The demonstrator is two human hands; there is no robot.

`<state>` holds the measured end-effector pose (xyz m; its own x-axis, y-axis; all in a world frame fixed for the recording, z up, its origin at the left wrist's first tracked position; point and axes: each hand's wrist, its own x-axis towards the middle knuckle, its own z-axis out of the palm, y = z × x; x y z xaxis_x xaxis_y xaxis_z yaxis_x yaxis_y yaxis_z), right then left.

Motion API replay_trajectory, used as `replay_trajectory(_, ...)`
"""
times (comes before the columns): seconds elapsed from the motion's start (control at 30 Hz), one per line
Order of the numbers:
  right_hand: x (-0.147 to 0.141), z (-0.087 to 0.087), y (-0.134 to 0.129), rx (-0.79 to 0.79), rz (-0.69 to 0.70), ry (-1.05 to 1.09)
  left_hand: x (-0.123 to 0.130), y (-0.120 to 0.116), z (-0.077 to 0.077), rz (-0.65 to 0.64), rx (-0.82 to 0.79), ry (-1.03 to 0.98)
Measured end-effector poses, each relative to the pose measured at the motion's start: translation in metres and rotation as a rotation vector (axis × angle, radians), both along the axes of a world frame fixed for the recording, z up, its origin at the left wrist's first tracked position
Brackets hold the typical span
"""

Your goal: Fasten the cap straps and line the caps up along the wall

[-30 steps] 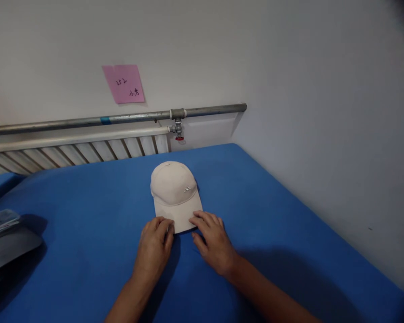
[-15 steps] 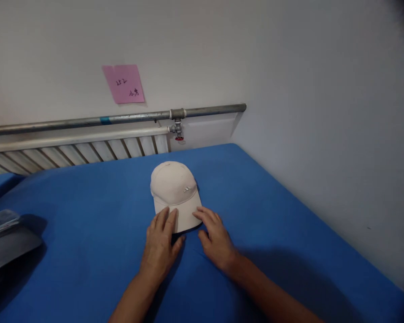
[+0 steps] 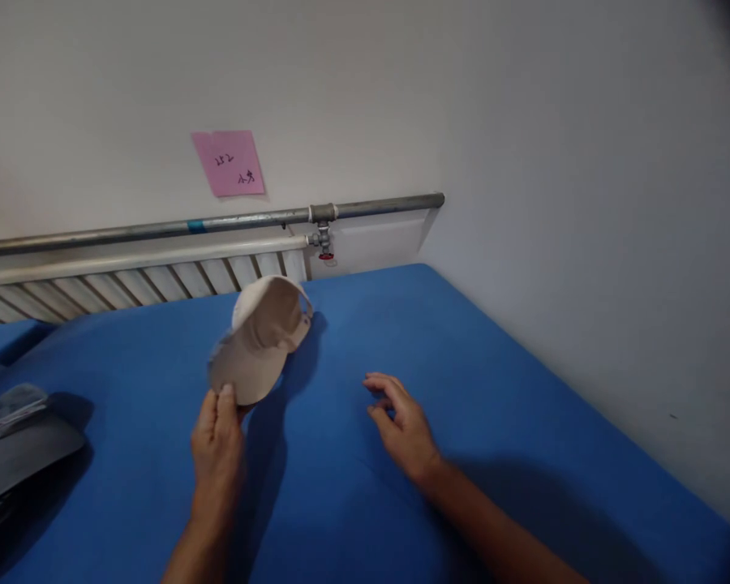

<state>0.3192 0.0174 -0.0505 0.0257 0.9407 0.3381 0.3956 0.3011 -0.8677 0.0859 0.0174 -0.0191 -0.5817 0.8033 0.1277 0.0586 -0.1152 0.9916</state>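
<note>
A beige baseball cap [image 3: 249,369] is tilted up on its side, its hollow inside and back strap facing me. My left hand [image 3: 219,438] grips the cap by its brim, thumb on the near face, the other fingers partly hidden behind. The cap casts a shadow on the blue sheet [image 3: 334,487] beneath it. To the right, apart from the cap, my right hand [image 3: 401,426] hovers over the sheet with its fingers curved, thumb and forefinger apart, nothing between them.
At the left edge lies a stack of grey caps [image 3: 24,446]. Behind the blue surface run a white radiator [image 3: 176,280] and a metal pipe [image 3: 249,221] with a red-handled valve [image 3: 324,243]. A pink note [image 3: 229,162] is stuck on the wall. Another wall [image 3: 584,243] borders the right side.
My left hand has taken the cap by the brim, lifted and turned it over, and carried it left. My right hand has come off the brim, staying near its earlier place.
</note>
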Motion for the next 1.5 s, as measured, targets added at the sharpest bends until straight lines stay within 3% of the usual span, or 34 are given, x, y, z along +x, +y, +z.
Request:
replay_trajectory(0.13,-0.003,0.001,-0.002,-0.043,0.041,0.034,0.002,0.005,0.013,-0.078,-0.024,-0.69)
replay_trajectory(0.27,-0.005,0.008,-0.004,-0.255,0.082,0.169,0.016,0.006,0.007,-0.142,-0.141,-0.884)
replay_trajectory(0.37,-0.006,0.014,-0.004,-0.394,0.138,0.287,0.031,0.002,-0.001,-0.195,-0.203,-0.891)
replay_trajectory(0.53,-0.007,0.015,-0.003,-0.495,0.214,0.457,0.053,-0.006,-0.007,-0.276,-0.271,-0.859)
replay_trajectory(0.67,-0.01,0.014,-0.002,-0.474,0.255,0.477,0.067,-0.015,-0.008,-0.386,-0.255,-0.771)
replay_trajectory(0.83,-0.011,0.016,-0.004,-0.457,0.207,0.52,0.077,-0.022,-0.01,-0.478,-0.293,-0.669)
replay_trajectory(1.03,-0.006,0.017,-0.005,-0.418,0.121,0.398,0.058,-0.016,-0.01,-0.304,-0.363,-0.54)
replay_trajectory(1.27,-0.006,0.017,-0.008,-0.373,0.136,0.276,0.032,-0.011,-0.011,-0.341,-0.295,-0.39)
replay_trajectory(1.5,-0.006,0.019,-0.007,-0.419,0.133,0.163,0.033,-0.008,-0.008,-0.326,-0.442,-0.399)
